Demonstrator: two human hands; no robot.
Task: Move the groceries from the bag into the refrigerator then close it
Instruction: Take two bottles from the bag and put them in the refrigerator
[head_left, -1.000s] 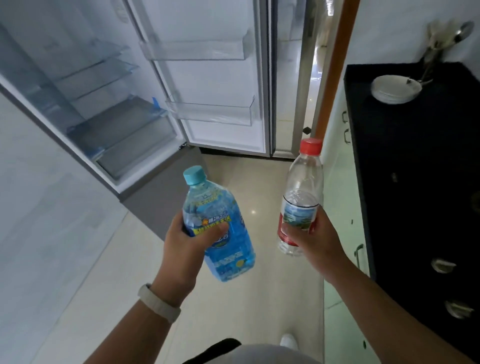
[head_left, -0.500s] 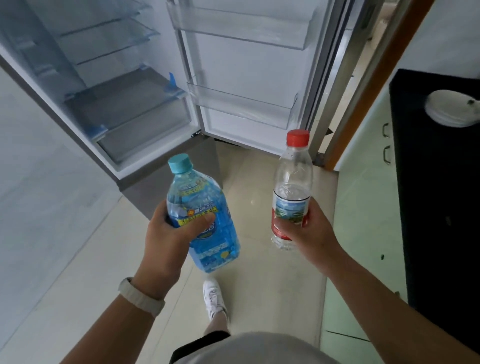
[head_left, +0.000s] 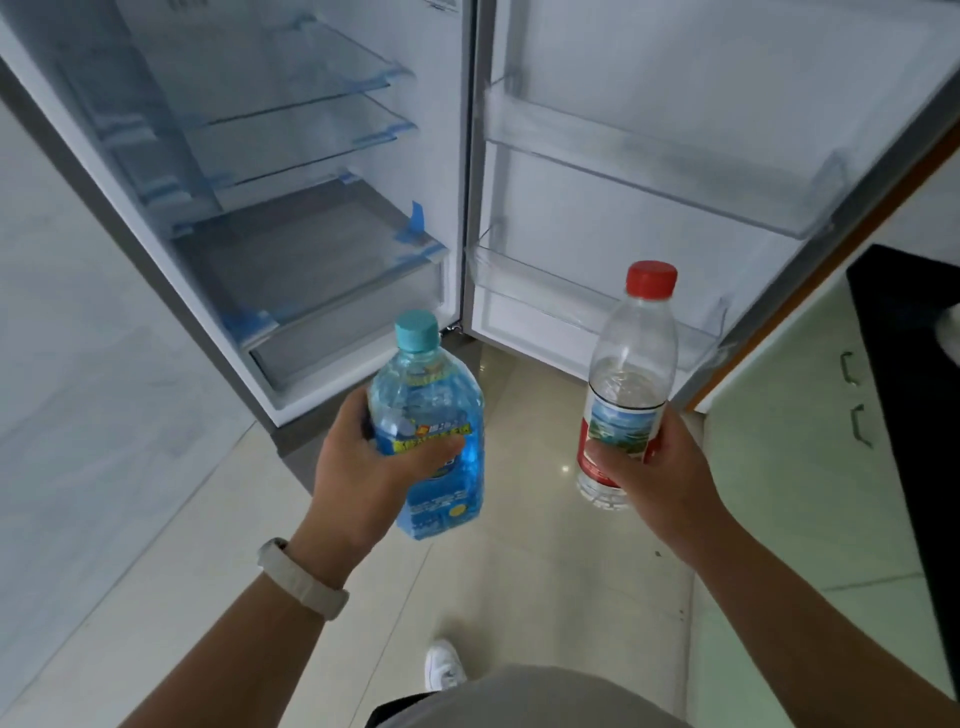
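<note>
My left hand (head_left: 363, 467) grips a squat blue bottle (head_left: 431, 395) with a teal cap and a yellow label band. My right hand (head_left: 649, 473) holds a tall clear water bottle (head_left: 634, 353) with a red cap and a red and green label. Both bottles are upright, just in front of the open refrigerator (head_left: 291, 171). Its glass shelves and bottom drawer (head_left: 332, 332) hold nothing. The open door (head_left: 623, 208) stands to the right, with bare shelves, the lower door shelf (head_left: 545, 296) right behind the clear bottle. No bag is in view.
A green cabinet (head_left: 810, 467) with metal handles and a black countertop (head_left: 914, 364) stand at the right. A pale wall (head_left: 78, 415) runs along the left. Beige floor tiles lie below, with my white shoe (head_left: 444, 665) on them.
I have stepped closer to the refrigerator, which now fills the upper view. Both hands kept their bottles and carried them toward the open compartment and door.
</note>
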